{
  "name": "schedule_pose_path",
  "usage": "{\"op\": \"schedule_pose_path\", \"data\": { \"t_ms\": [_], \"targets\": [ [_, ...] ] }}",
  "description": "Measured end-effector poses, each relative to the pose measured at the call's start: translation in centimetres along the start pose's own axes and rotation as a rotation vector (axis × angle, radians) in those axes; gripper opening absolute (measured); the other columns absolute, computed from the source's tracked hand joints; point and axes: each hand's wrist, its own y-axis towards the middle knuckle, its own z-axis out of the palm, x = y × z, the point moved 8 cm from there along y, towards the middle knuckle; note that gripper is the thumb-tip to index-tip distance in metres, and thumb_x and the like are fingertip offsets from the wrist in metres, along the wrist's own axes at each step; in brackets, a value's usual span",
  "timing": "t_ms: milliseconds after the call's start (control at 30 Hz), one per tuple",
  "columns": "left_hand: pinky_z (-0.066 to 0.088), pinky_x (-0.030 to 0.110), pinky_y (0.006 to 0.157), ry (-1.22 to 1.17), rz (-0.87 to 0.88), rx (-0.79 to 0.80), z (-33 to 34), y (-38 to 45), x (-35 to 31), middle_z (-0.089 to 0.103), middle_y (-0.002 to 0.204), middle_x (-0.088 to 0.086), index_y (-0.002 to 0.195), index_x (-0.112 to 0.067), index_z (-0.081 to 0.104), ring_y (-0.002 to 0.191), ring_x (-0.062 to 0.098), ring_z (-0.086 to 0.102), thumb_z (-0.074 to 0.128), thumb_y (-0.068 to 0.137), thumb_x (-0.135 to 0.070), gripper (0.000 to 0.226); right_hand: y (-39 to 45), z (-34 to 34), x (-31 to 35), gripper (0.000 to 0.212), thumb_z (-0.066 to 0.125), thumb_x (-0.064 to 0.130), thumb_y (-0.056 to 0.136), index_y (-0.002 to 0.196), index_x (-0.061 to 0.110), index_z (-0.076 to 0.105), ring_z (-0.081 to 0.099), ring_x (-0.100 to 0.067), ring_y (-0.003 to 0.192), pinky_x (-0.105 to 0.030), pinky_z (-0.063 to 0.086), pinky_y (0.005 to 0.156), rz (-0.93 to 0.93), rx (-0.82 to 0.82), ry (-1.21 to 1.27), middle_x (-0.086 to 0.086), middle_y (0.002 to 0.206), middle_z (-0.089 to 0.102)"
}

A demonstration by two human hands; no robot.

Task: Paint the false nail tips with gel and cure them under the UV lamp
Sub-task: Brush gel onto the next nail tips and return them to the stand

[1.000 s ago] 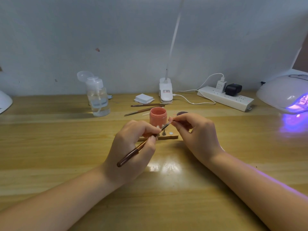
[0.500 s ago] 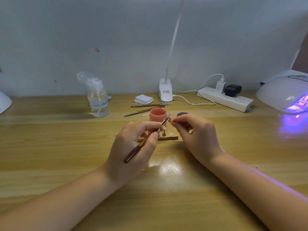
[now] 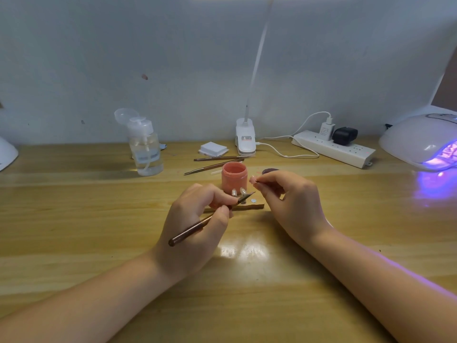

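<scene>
Pinching a small pink-painted false nail tip (image 3: 252,179) between its fingertips, the right hand (image 3: 293,201) hovers just right of the open coral-pink gel jar (image 3: 234,179) on the wooden table (image 3: 74,219). The left hand (image 3: 197,226) grips a slim brown brush (image 3: 197,225), bristles pointing right over the wooden strip (image 3: 249,207) carrying two clear tips. Far right, the white domed UV lamp (image 3: 418,139) glows purple.

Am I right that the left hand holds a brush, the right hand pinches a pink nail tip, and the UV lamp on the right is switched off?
Not quite: the head view shows the UV lamp glowing purple, so it is on. The left hand holds the brush, and the right hand pinches the pink nail tip.
</scene>
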Motion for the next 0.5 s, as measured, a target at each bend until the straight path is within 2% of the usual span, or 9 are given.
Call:
{"op": "schedule_pose_path", "data": {
  "t_ms": [67,200,367,500],
  "targets": [
    [0.037,0.01,0.071,-0.002,0.0,-0.027,-0.22,-0.01,-0.04,0.066,0.079,-0.01,0.088,-0.016,0.069,0.082,0.009,0.06,0.046,0.083,-0.03,0.027,0.03,0.0,-0.01,0.007,0.075,0.004,0.081,0.088,0.002,0.075,0.064,-0.02,0.068,-0.04,0.054,0.064,-0.001,-0.007,-0.002,-0.007,0.078,0.072],
    [0.038,0.009,0.072,0.037,-0.008,-0.027,-0.08,0.14,-0.08,0.069,0.088,-0.01,0.102,-0.022,0.068,0.089,0.01,0.061,0.048,0.087,-0.032,0.027,-0.03,0.02,0.08,0.008,0.075,0.003,0.081,0.089,0.002,0.075,0.065,-0.021,0.069,-0.041,0.055,0.064,-0.013,0.002,-0.005,-0.008,0.079,0.072],
    [0.039,0.01,0.073,0.02,-0.004,-0.056,-0.48,-0.04,-0.14,0.067,0.079,-0.012,0.089,-0.016,0.07,0.084,0.009,0.06,0.048,0.083,-0.029,0.027,0.02,0.03,0.09,0.008,0.075,0.002,0.081,0.089,0.001,0.075,0.065,-0.023,0.07,-0.043,0.054,0.065,-0.002,0.001,0.008,-0.009,0.08,0.073],
    [0.044,0.015,0.075,0.04,-0.012,-0.047,-0.25,0.13,-0.26,0.069,0.088,-0.012,0.102,-0.022,0.068,0.089,0.012,0.062,0.048,0.087,-0.033,0.028,-0.01,0.06,0.24,0.009,0.074,0.002,0.082,0.091,0.001,0.075,0.066,-0.022,0.07,-0.043,0.055,0.065,-0.013,0.016,0.009,-0.009,0.08,0.073]
  ]
}}
